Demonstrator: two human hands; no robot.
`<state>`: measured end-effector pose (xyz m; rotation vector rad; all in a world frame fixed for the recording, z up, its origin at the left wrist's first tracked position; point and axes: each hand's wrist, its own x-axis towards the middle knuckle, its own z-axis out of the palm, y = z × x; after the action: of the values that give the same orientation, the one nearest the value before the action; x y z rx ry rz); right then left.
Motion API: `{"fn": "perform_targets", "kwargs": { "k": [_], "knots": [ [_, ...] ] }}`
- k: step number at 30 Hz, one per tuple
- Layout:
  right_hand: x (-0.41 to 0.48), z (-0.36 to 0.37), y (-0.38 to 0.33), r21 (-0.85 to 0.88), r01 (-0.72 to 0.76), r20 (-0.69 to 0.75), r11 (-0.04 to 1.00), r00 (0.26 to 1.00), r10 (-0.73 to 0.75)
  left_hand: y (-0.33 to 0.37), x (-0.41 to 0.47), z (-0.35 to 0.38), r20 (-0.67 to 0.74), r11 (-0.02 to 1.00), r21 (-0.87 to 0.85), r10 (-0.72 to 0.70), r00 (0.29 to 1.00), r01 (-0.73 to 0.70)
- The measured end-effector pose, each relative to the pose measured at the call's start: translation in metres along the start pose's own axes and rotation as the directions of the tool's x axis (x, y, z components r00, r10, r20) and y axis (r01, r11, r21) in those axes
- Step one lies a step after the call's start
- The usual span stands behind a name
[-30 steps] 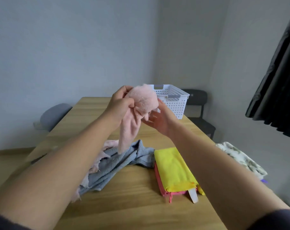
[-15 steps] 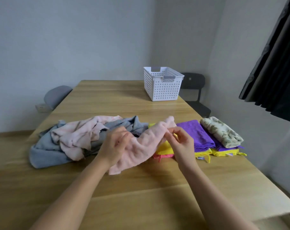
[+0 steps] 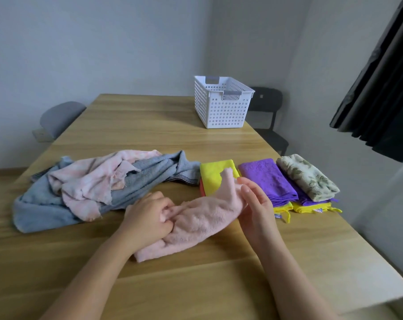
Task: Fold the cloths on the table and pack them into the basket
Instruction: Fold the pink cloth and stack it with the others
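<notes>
**Pink cloth held between both hands at the near side of the table**

The pink cloth (image 3: 195,221) lies bunched on the table (image 3: 149,125) in front of the person, one end raised. The left hand (image 3: 147,218) grips its middle with curled fingers, whose tips are buried in the pile. The right hand (image 3: 257,205) stands against the raised end with fairly straight fingers. The cloth hides where they meet, so I cannot tell whether it pinches or only touches. That end also covers part of a folded yellow cloth (image 3: 213,173) behind it, under which only an orange edge shows.

To the right lie a folded purple cloth (image 3: 265,179) and a leaf-print cloth (image 3: 307,177). They rest on further purple and yellow layers that show only as edges, too few to count.

To the left, a blue towel (image 3: 149,177) and a pale towel (image 3: 92,179) are tangled in one heap, their outlines unclear.

The basket (image 3: 221,109) stands at the far right of the table, well apart from the hands. Its near wall hides its floor.

A grey chair (image 3: 59,116) and a black chair (image 3: 267,105) are partly hidden by the table. A dark curtain (image 3: 380,88) is cut off at the right.
</notes>
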<state>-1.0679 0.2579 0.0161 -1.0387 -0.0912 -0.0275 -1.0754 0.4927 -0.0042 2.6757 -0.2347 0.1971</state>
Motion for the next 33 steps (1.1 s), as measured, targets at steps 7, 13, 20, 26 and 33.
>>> {"fn": "perform_targets", "kwargs": {
  "k": [7, 13, 20, 26, 33],
  "knots": [
    [0.001, -0.002, 0.0, 0.031, 0.042, -0.047, 0.999, 0.998, -0.04, 0.0, -0.006, -0.004, -0.078, 0.982, -0.177, 0.055, 0.995, -0.068],
    [-0.003, -0.001, -0.007, 0.096, 0.029, -0.084, 0.995, 0.996, -0.021, 0.008, -0.01, -0.007, -0.186, 0.964, -0.241, 0.068, 0.98, -0.113],
    [-0.003, 0.0, -0.01, 0.095, 0.093, -0.099, 0.991, 0.992, -0.084, 0.004, -0.009, -0.023, -0.147, 0.969, -0.217, 0.088, 0.985, -0.119],
    [-0.009, -0.006, -0.027, -0.028, 0.147, -0.055, 0.989, 0.987, -0.148, 0.008, -0.012, -0.051, -0.272, 0.946, -0.277, 0.092, 0.958, -0.17],
    [-0.016, 0.003, -0.081, -0.121, 0.269, -0.063, 0.956, 0.959, -0.278, 0.038, -0.011, -0.084, -0.498, 0.88, -0.453, -0.116, 0.859, -0.143]
  ]
}}
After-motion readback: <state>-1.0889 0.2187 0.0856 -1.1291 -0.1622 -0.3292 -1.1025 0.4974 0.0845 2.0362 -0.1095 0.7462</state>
